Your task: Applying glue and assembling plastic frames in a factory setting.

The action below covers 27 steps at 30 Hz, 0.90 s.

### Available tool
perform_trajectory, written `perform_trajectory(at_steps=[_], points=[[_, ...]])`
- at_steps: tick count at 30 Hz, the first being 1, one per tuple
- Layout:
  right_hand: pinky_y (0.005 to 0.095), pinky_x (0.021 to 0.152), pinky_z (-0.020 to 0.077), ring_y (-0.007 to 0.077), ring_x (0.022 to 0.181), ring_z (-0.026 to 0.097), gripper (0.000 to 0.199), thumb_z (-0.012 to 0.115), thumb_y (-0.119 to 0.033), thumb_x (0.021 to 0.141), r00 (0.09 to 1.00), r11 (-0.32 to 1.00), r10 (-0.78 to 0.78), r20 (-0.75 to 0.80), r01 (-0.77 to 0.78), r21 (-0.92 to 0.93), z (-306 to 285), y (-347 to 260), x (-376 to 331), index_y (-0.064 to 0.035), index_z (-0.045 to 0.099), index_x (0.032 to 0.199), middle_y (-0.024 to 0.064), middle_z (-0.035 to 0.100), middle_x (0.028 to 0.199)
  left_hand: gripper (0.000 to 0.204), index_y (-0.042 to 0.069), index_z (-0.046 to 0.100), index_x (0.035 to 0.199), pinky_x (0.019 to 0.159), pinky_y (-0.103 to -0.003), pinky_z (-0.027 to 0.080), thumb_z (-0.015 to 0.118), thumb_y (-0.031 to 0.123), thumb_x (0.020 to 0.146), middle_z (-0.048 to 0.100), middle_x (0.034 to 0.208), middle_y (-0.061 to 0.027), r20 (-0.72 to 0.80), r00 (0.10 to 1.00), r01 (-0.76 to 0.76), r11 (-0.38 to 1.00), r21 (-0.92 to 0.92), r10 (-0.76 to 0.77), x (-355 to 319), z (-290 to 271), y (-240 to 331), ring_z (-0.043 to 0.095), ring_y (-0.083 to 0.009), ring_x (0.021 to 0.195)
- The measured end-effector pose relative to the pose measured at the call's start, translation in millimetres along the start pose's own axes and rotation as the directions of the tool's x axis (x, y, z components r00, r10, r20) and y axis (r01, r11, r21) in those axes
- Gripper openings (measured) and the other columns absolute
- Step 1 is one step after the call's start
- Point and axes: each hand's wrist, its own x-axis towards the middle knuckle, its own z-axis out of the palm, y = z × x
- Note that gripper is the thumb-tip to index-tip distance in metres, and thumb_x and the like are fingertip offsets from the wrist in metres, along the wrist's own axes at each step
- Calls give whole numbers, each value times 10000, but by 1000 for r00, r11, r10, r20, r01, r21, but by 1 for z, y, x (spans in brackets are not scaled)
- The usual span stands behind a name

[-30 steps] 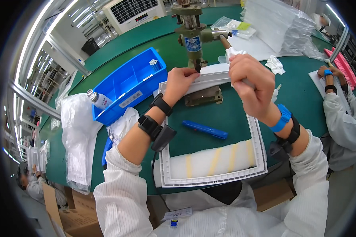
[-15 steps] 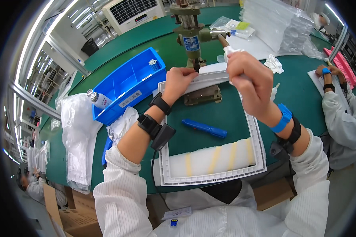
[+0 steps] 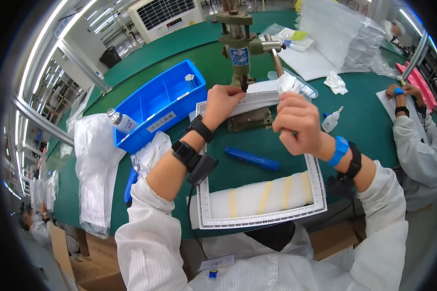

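A green arbor press stands at the back of the table. Its ram tip comes down at the far side of a white rectangular plastic frame. My left hand is closed, thumb and fingers pinched right beside the ram tip at the frame's far bar; what they pinch is too small to make out. My right hand is closed round the cloth-wrapped end of the press lever, right of the ram. Under the far bar shows the press base. A blue marker-shaped tool lies inside the frame.
A blue divided bin holding bottles and white sticks stands left. Plastic bags lie beside it. Under the frame's near side is a foam strip. A dropper bottle and crumpled cloth lie right; a co-worker sits beyond.
My right hand has pulled the lever down and toward me, uncovering the dropper bottle. My left hand stays pinched beside the ram tip, shifted only slightly.
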Motion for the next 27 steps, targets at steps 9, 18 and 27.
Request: perform_trajectory(at_steps=[9, 18, 27], points=[[354, 720, 496, 246, 561, 514, 41, 577, -92, 510, 920, 993, -57, 387, 92, -73, -7, 4, 8, -78, 539, 512, 67, 492, 507, 282, -36, 734, 962, 679, -290, 530, 742, 189, 792, 734, 842, -167, -10, 1000, 1, 999, -34, -1, -2, 0, -3, 688, -175, 710], [340, 612, 419, 235, 510, 528, 163, 600, -210, 513, 767, 958, -31, 641, 205, -200, 1, 10, 11, -62, 581, 447, 87, 512, 456, 239, -1, 746, 916, 689, -324, 550, 744, 181, 761, 716, 823, -185, -14, 1000, 2, 999, -41, -3, 2, 0, 3, 714, -269, 728], [334, 658, 426, 223, 538, 537, 166, 618, -210, 539, 769, 922, 15, 639, 236, -306, 13, 12, 0, -73, 573, 456, 66, 560, 492, 245, 8, 748, 914, 687, -328, 551, 740, 198, 759, 715, 819, -185, -38, 999, -27, 1000, 6, 27, -2, 1, -6, 712, -281, 729]])
